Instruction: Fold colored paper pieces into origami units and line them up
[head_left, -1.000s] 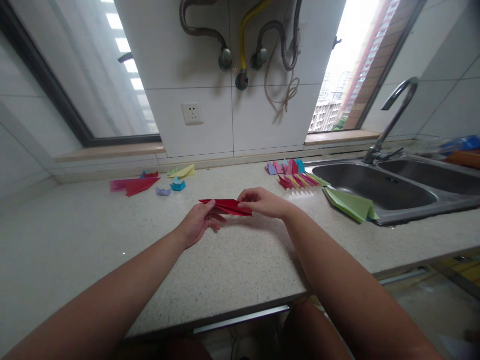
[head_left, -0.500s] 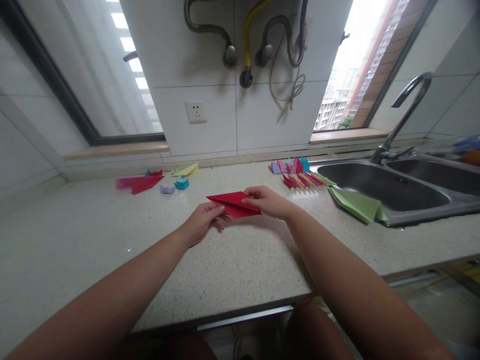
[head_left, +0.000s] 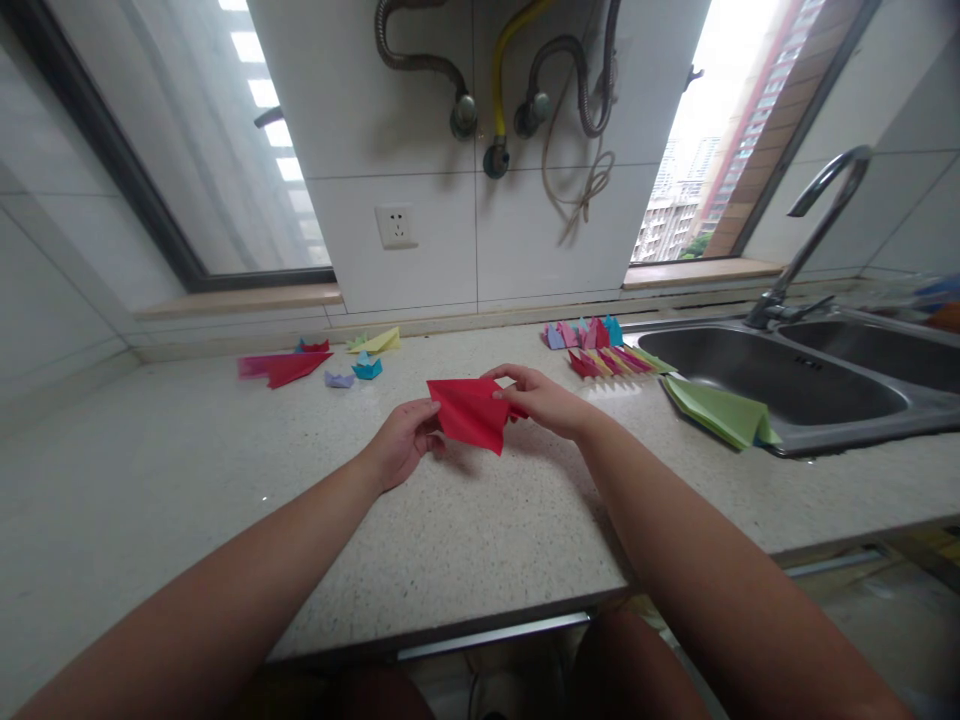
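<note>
Holds red folded paper [head_left: 469,410] in both hands, over the speckled counter [head_left: 465,540], near the middle of the view. Pinches its left end between thumb and fingers of the left hand [head_left: 411,435], closed on the edge, with lower fingers curled loosely beneath. Grips its right side with the right hand [head_left: 536,400], closed likewise, thumb on the near face and index finger arched over the top edge. Turns a broad face toward the camera, dropping to a pointed corner at lower right. Cannot tell whether that corner touches the counter.

Noted at back left: a larger red folded piece [head_left: 296,370], a pale purple one [head_left: 339,380], a blue one [head_left: 367,369] and a yellow one [head_left: 386,341], grouped near the wall. Noted at back right: a row of small multicoloured pieces [head_left: 598,333] behind a red-and-yellow row [head_left: 611,362], with a white jagged row [head_left: 611,389] in front. Farther right: green folded paper [head_left: 716,410], lying at the left edge of a double sink [head_left: 840,425], below a curved tap [head_left: 855,165].
</note>
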